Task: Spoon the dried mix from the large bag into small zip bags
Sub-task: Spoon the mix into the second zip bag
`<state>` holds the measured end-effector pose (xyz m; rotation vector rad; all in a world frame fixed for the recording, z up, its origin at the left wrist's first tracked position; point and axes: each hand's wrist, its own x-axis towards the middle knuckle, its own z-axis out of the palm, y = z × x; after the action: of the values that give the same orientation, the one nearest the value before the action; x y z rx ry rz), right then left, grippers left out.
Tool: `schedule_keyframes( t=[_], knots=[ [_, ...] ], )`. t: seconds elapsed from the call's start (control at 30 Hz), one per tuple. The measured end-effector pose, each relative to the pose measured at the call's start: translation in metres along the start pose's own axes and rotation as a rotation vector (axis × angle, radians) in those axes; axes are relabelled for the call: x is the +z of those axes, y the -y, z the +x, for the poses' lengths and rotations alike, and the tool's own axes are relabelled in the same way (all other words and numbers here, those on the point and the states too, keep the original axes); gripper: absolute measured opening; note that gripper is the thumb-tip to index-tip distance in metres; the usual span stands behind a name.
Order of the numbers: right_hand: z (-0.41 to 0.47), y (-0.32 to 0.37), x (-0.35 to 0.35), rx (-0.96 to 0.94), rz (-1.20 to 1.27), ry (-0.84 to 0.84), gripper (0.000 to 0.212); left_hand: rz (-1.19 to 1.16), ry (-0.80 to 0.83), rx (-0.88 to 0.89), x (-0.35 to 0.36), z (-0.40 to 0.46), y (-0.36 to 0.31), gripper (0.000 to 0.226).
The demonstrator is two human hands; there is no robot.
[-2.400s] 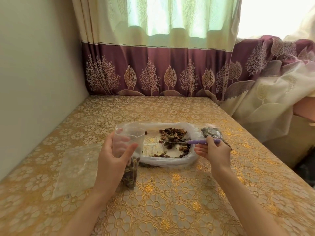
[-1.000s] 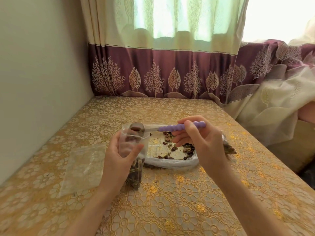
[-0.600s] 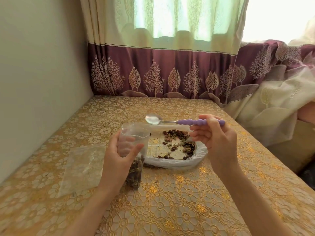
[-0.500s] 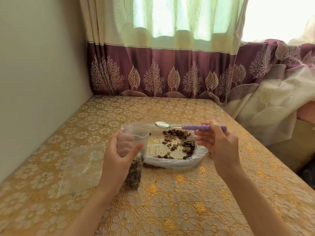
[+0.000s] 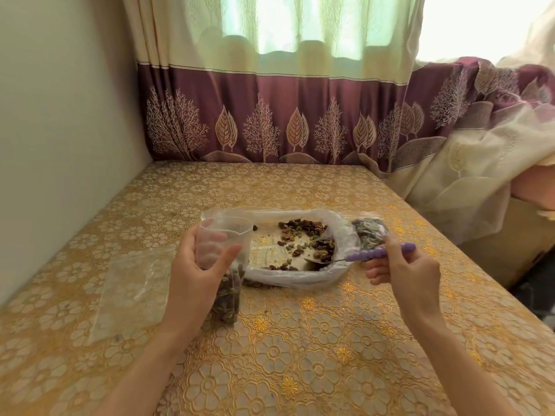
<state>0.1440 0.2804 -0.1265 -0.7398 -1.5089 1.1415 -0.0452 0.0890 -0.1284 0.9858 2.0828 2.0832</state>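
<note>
The large bag point(image 5: 303, 250) lies flat on the table point(image 5: 300, 340), its mouth rolled open, with a thin scatter of mix point(image 5: 303, 235) inside. Just left of it, a part-filled zip bag point(image 5: 223, 265) is held upright, the left hand point(image 5: 195, 274) curled round its upper half; the limp, light film is best gripped near the mouth to be kept open. At the bag's right rim, a spoon point(image 5: 354, 258) is pinched by the right hand point(image 5: 405, 271), bowl inside. Loose, dry pieces are judged likely to spill.
</note>
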Motion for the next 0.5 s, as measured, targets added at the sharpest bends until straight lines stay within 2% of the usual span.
schedule_keyframes(
  t=[0.17, 0.3, 0.5],
  knots=[
    [-0.004, -0.003, 0.006, -0.075, -0.108, -0.009, 0.038, -0.015, 0.000, 0.001, 0.000, 0.000, 0.001, 0.082],
    [-0.008, -0.008, 0.013, -0.082, -0.115, -0.060, 0.024, -0.010, 0.004, 0.008, -0.001, 0.000, 0.001, 0.071],
    [-0.005, -0.018, 0.014, 0.098, 0.038, -0.025, 0.014, -0.015, 0.005, 0.012, 0.000, 0.000, 0.000, 0.060]
  ],
)
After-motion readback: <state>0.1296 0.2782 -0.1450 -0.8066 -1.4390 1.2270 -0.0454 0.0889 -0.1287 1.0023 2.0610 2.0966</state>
